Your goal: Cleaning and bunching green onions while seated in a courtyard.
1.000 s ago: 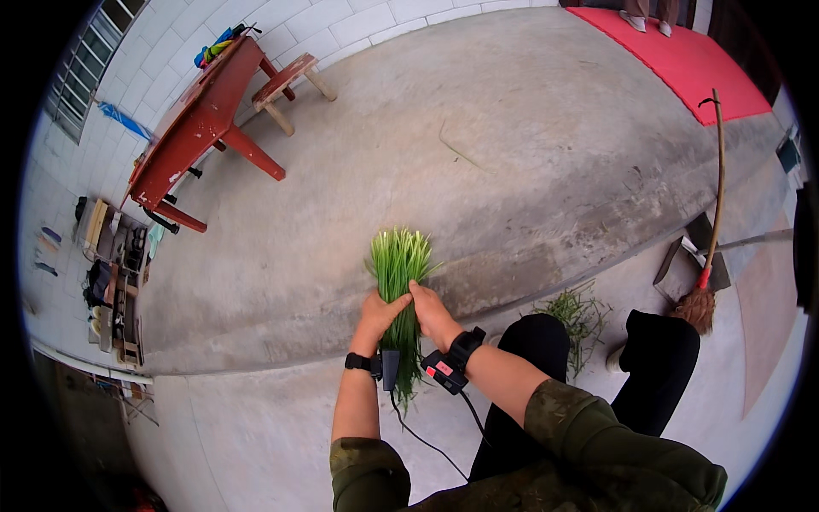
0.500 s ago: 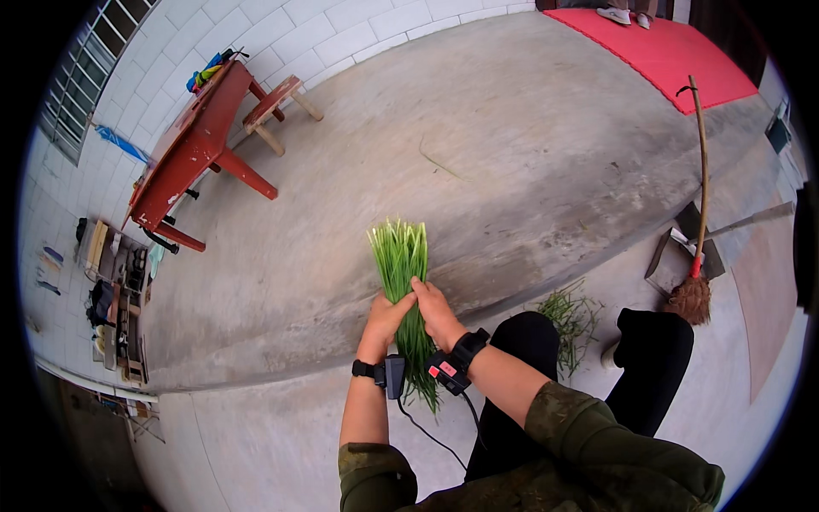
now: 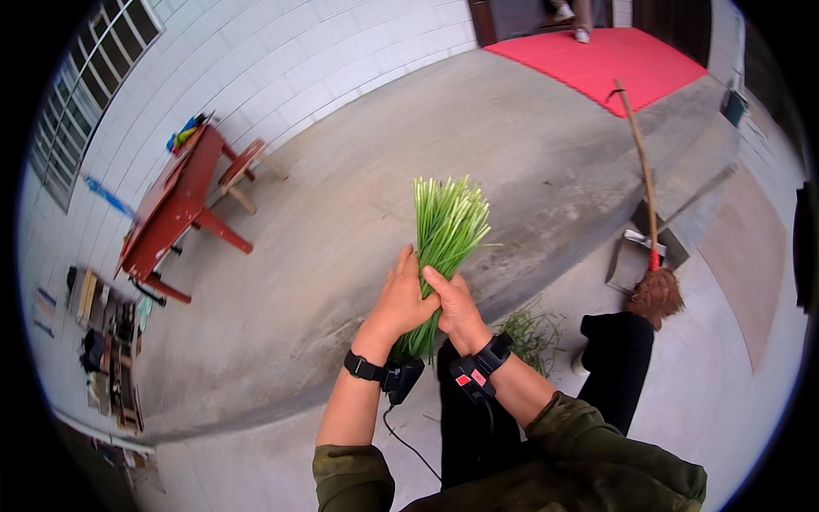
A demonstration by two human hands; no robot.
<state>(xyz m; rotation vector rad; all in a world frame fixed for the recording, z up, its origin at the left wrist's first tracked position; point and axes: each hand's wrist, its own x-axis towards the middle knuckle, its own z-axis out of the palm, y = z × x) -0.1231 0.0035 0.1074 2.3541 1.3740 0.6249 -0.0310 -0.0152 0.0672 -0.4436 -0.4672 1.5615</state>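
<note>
A thick bunch of long green chives (image 3: 447, 224) is held up in front of me, pale cut ends pointing away and leafy ends hanging toward my lap. My left hand (image 3: 399, 300) wraps the bunch from its left side, fingers pressed along the stalks. From the right, my right hand (image 3: 458, 309) closes round it with the thumb lying across the front. The two hands meet at the middle of the bunch, and parts of the fingers are hidden behind the stalks. Loose green scraps (image 3: 531, 337) lie on the floor beside my knee.
A straw broom (image 3: 655, 294) leans over a dustpan (image 3: 627, 263) at the right. On the left stand a red table (image 3: 181, 198) and a small wooden stool (image 3: 241, 167). Someone's feet (image 3: 582, 34) are at the red mat (image 3: 601, 64) by the doorway.
Both hands have raised the bunch nearer, and its cut ends now fan wider and tilt right. My view has shifted. The person at the doorway has moved their feet.
</note>
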